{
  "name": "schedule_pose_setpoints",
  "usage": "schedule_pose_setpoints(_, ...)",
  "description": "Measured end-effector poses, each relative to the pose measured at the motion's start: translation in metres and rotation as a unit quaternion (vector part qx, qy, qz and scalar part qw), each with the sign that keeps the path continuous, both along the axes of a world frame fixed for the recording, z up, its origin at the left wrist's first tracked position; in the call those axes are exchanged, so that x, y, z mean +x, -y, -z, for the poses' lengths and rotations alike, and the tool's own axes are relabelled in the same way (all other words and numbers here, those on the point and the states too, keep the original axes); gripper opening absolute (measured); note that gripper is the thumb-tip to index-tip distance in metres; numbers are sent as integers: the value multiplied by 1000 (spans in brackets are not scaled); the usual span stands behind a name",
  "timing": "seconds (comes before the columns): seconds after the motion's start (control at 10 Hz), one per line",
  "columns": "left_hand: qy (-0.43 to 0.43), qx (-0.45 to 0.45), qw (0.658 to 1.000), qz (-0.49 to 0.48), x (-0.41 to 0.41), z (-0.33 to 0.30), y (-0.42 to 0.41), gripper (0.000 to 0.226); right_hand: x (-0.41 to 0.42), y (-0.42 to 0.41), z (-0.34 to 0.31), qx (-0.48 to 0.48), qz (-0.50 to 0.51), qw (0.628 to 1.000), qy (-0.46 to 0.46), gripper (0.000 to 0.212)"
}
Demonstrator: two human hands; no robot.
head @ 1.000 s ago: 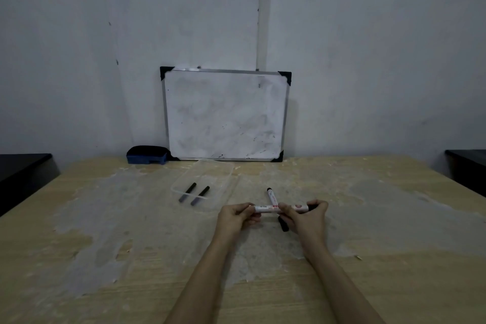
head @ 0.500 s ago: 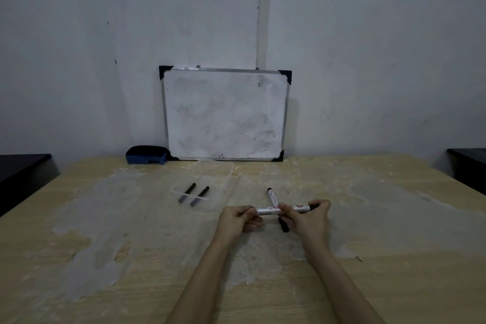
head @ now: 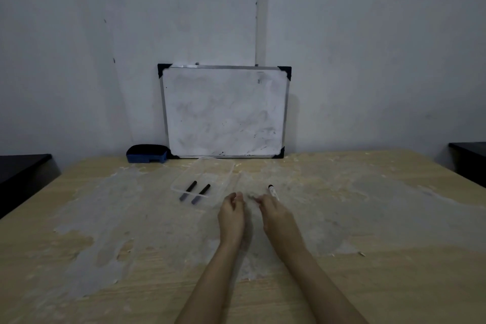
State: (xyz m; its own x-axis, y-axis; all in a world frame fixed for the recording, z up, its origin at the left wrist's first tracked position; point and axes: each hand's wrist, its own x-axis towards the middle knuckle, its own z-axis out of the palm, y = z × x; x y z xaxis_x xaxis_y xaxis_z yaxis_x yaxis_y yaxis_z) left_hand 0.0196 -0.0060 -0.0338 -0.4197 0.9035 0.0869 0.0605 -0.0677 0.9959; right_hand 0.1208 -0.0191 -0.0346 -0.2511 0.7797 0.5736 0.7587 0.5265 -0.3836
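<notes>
Presently found both hands low over the middle of the worn wooden table point(head: 394, 284), side by side, near each other but not touching. Noted left hand point(head: 231, 214) with fingers curled inward and fingertips gathered toward the thumb; saw nothing plainly held, and could not establish through the blur whether anything sits in the pinch. Noted right hand point(head: 274, 214) likewise curled, knuckles up, with a faint dark smear at its fingertips; could not determine whether that is a held object or mere blur. Located a white marker point(head: 272, 191) lying flat on the table just beyond the right hand, black cap pointing away toward the wall, near end hidden behind the right fingers; could not confirm contact between the two. Recorded a clear plastic tray point(head: 213, 173) left of the white marker and just beyond the left hand, holding two dark markers point(head: 201, 194) laid side by side at a slant, apart from each other. Logged a whiteboard point(head: 224, 112) standing at the table's far edge, leaning on the wall, surface smudged grey. Logged a blue eraser point(head: 147, 155) just beside the board's lower left corner. Marked dark furniture point(head: 23, 166) at both side edges of view.
</notes>
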Motion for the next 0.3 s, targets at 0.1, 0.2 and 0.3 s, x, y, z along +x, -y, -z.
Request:
schedule_pose_setpoints(0.1,-3,5,1000,11,0,1,1,33,-11,-3,4,-92,56,967,231,38)
schedule_pose_setpoints(0.2,-15,21,999,22,0,1,-2,29,-15,8,-1,-53,95,939,327,29)
schedule_pose_setpoints(0.3,-79,51,995,14,4,-2,7,27,-12,20,-14,-21,171,933,317,48)
